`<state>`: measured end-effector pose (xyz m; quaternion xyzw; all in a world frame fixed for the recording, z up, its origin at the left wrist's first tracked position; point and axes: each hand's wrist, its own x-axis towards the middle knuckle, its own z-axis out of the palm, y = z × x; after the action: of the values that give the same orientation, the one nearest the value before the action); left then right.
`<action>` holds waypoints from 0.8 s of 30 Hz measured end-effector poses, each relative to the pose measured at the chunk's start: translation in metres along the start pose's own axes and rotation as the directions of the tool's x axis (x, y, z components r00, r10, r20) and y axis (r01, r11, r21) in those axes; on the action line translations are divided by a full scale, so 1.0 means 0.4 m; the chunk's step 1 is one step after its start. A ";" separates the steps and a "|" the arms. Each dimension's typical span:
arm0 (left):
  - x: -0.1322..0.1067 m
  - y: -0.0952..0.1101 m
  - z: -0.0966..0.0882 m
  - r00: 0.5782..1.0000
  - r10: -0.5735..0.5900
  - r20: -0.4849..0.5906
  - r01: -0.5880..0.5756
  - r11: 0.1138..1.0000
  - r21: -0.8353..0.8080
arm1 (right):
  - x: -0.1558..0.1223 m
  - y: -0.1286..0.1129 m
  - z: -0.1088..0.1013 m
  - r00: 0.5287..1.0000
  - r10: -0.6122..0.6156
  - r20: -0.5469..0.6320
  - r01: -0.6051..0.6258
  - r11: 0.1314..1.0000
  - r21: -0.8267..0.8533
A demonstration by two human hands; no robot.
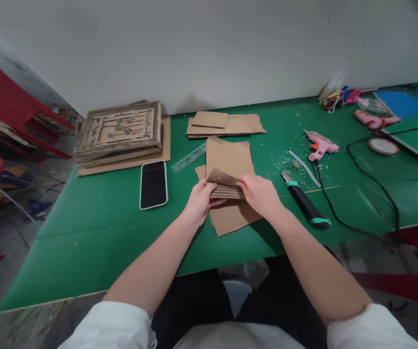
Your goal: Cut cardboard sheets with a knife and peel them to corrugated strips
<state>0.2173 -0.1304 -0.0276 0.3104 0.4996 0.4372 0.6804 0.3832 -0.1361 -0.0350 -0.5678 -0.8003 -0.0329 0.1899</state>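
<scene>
Between my two hands is a piece of cardboard whose near end is peeled back, baring the corrugated ridges underneath. My left hand pinches its left edge, thumb on top and fingers below. On the right edge, my right hand grips it beside the lifted paper layer. Another cardboard sheet lies flat on the table beneath. Just behind the held piece, a clear plastic ruler is partly covered. A black and teal utility knife rests to the right of my right hand.
On the green table lie a phone, stacked cardboard panels, cut cardboard pieces, a pink glue gun with a black cord, a glue stick and a tape roll. A wall stands behind.
</scene>
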 end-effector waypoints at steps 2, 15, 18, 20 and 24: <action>0.000 0.002 -0.002 1.000 -0.009 0.007 0.009 1.000 0.005 | 0.001 0.001 -0.005 1.000 0.013 0.019 -0.014 1.000 0.006; 0.016 -0.016 -0.003 1.000 -0.010 0.028 0.008 0.999 0.047 | -0.003 -0.023 0.012 0.996 -0.087 -0.024 0.089 0.987 0.130; 0.011 -0.022 -0.001 0.999 0.004 0.053 -0.007 0.998 0.063 | -0.002 -0.027 0.019 0.993 -0.116 -0.018 0.117 0.987 0.115; 0.010 -0.023 -0.003 0.997 -0.005 0.071 0.000 0.998 0.064 | -0.005 -0.030 0.022 0.993 -0.114 -0.021 0.115 0.990 0.081; 0.012 -0.021 -0.010 0.994 -0.064 0.086 0.056 0.995 0.087 | -0.013 -0.037 0.022 0.992 -0.114 -0.049 0.116 0.992 0.040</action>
<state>0.2165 -0.1299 -0.0381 0.3428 0.4958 0.3807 0.7012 0.3685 -0.1437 -0.0424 -0.5159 -0.8274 -0.0399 0.2183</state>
